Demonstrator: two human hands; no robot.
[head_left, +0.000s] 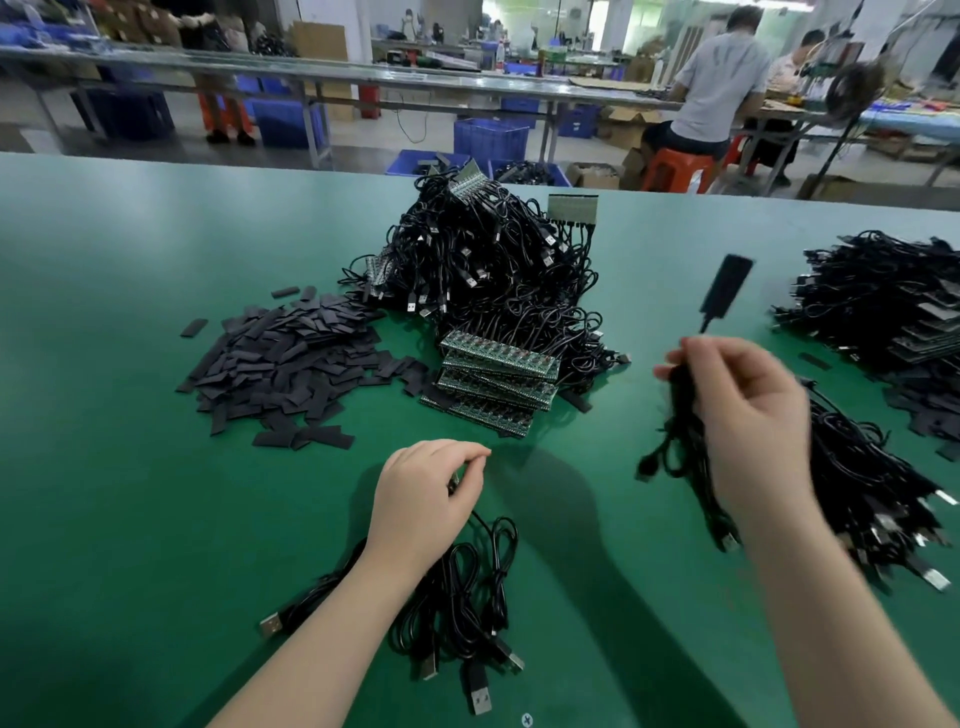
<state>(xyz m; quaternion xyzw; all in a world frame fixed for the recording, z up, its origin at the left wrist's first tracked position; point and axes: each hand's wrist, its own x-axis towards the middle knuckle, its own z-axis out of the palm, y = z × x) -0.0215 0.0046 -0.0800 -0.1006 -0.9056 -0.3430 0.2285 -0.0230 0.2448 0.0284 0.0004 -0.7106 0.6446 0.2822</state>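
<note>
Right hand (748, 415) around sleeved cable (681, 441), left hand (426, 493) around cables (457, 587)

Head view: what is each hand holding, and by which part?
Right hand grips a black cable by its cord, below the upright sleeved end. Left hand pinches the tip of a USB cable on the table.

My left hand (423, 491) and my right hand (748, 415) are both bare, and the wrists behind them are bare as well. My left forearm (332, 623) is uncovered right down to the bottom edge of the view, and my right forearm (831, 613) is uncovered down to the lower right corner. My fingers (467, 453) are slim, with smooth knuckles. My right hand is blurred, so its nails cannot be made out.
</note>
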